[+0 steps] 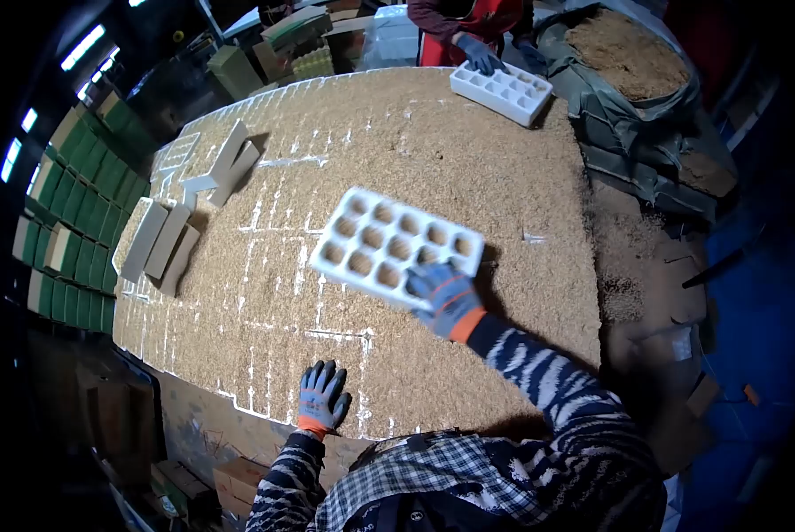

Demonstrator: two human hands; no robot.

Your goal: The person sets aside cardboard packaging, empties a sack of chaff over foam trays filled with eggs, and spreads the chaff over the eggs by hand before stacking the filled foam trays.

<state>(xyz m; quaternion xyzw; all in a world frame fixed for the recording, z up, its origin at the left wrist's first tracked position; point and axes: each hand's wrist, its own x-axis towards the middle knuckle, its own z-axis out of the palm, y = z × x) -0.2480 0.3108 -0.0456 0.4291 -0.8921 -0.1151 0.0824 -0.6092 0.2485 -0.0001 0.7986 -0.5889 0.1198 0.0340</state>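
Clearly, the table (468,160) is lying buried in sawdust. At centre, the tray (388,244) is being lifted, tilting, with the right hand (446,297) gripping its five o'clock edge; filling risks spilling. At seven o'clock, the left hand (324,396) is resting spread, empty.

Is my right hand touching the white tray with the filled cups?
Touching: the head view shows the right hand gripping the near edge of the white tray, fingers over its rim.
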